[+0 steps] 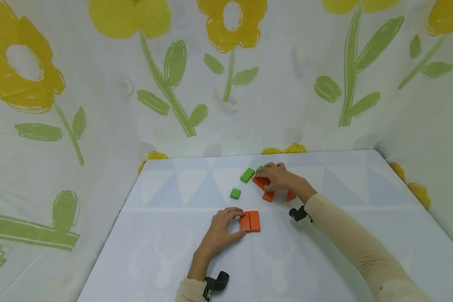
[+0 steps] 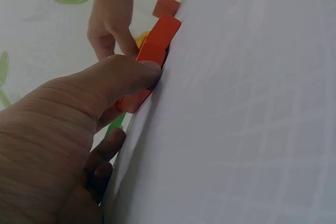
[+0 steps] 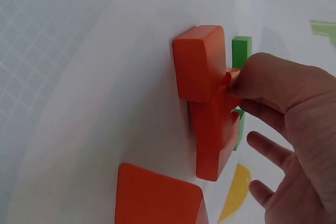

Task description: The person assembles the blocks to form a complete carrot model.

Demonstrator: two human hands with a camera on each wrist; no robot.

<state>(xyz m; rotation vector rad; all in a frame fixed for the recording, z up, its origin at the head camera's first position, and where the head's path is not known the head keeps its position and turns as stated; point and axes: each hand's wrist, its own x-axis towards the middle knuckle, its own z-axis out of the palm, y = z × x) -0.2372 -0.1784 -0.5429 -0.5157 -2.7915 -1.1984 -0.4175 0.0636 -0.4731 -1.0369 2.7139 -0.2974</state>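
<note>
Two orange rectangular blocks lie side by side on the table in the head view, a left block [image 1: 245,222] and a right block [image 1: 254,221]. My left hand [image 1: 222,228] pinches the left one between thumb and fingers; its thumb [image 2: 128,74] presses the near end. Farther back, my right hand [image 1: 278,178] pinches an orange block [image 1: 259,183] among other orange blocks, its fingertips partly hidden. Close to it are another orange block [image 1: 268,196] and one by the wrist [image 1: 291,196]. The right wrist view shows orange blocks [image 3: 199,66] crowded together beside the fingers.
A green block [image 1: 247,175] and a small green block [image 1: 235,193] lie left of my right hand, with another green block [image 1: 260,167] partly behind it. The white and pale-blue patterned table [image 1: 166,235] meets a flower-printed cloth wall [image 1: 272,105].
</note>
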